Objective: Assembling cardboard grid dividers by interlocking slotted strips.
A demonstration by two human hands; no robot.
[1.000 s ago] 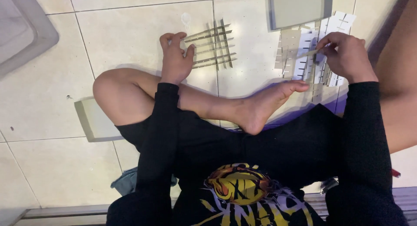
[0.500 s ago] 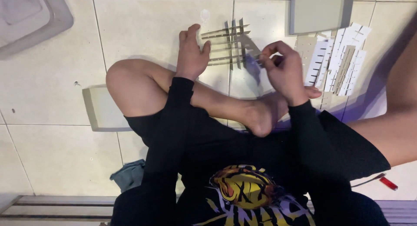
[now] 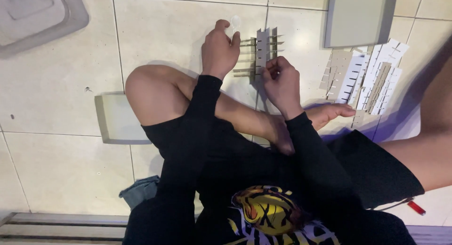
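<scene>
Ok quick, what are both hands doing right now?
Left hand: curled, resting on the lattice of slotted card strips on the floor; a grip cannot be told.
Right hand: closed, pinching an upright slotted strip at the lattice.

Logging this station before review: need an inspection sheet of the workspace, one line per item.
Surface: pale tiled floor; the person sits cross-legged on it.
Job's things: grid of slotted card strips partly assembled on the floor; one upright slotted strip stands in it.
Clutter: loose pile of slotted strips to the right; flat grey panel above it; grey slab by the knee; grey lid at top left; small red object at lower right.
Grippers: left hand rests on the grid's left edge; right hand pinches the upright strip's lower end.
Cables: nothing seen.
Surroundings: metal rails along the bottom edge; crumpled cloth.
</scene>
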